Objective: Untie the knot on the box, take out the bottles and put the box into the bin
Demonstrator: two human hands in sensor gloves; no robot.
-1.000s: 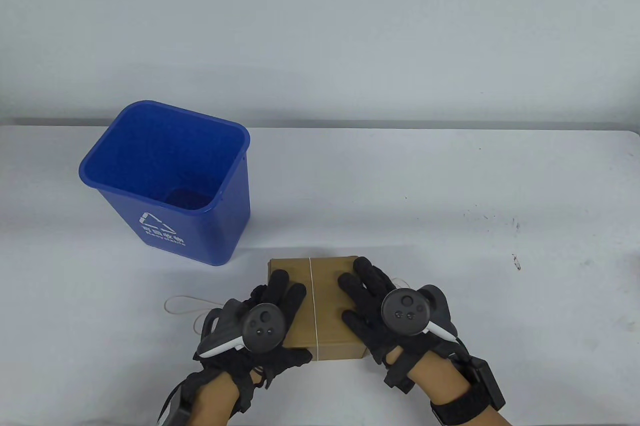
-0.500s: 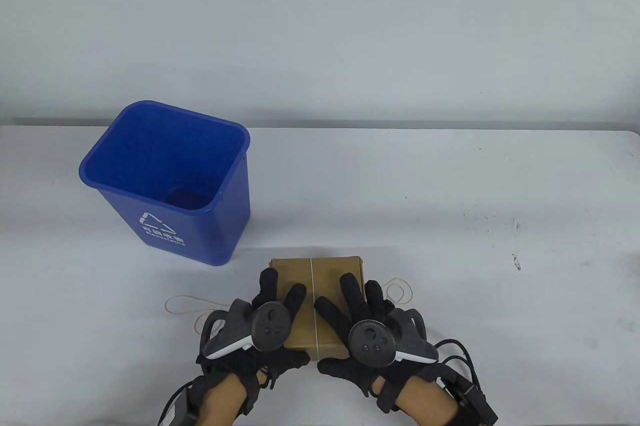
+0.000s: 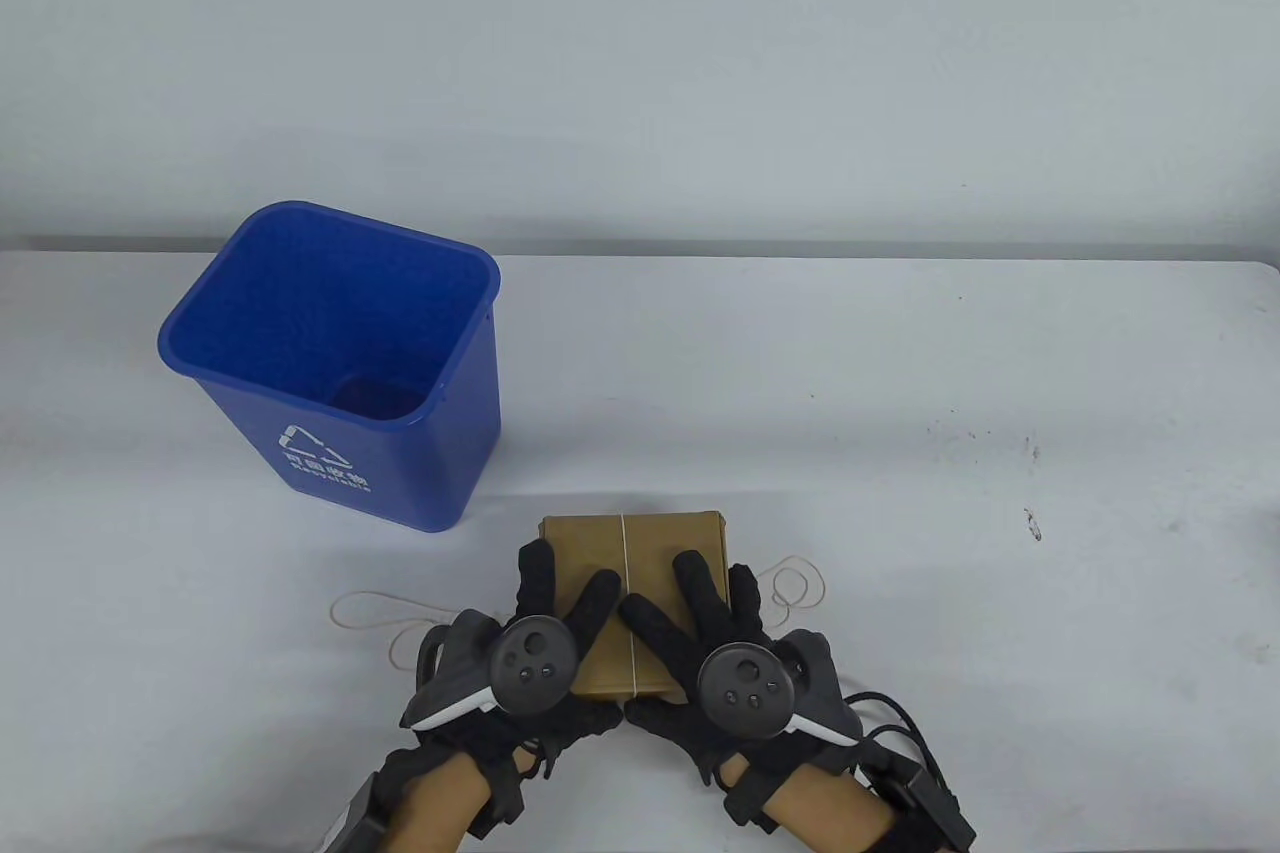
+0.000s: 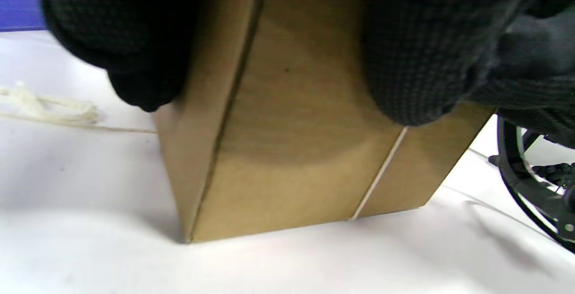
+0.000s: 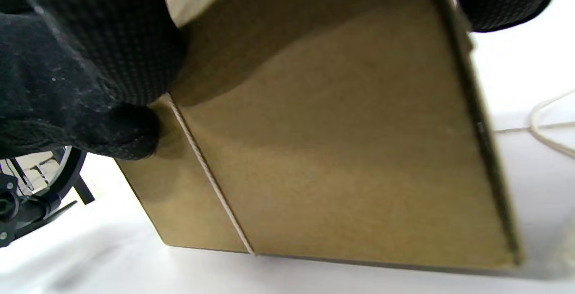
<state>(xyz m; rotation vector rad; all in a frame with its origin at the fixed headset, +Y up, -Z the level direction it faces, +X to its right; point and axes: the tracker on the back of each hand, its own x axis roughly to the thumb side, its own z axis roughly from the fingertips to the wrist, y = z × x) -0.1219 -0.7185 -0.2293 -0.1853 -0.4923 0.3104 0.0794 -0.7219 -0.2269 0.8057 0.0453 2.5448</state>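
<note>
A brown cardboard box lies shut near the table's front edge, with a thin white string running over its middle. The string's loose ends trail on the table to the left and right. My left hand lies with straight fingers on the box's left half. My right hand lies the same way on the right half, its index finger beside the string. The wrist views show the box's near face, the string and gloved fingers over the top edge. No bottles show.
A blue bin, open at the top, stands on the white table to the box's far left. Small dark marks dot the table at the right. Cables hang from both wrists at the front edge.
My right hand slid left from the box's right edge to the string at the middle, uncovering the loose string loop on the right. The left hand barely shifted.
</note>
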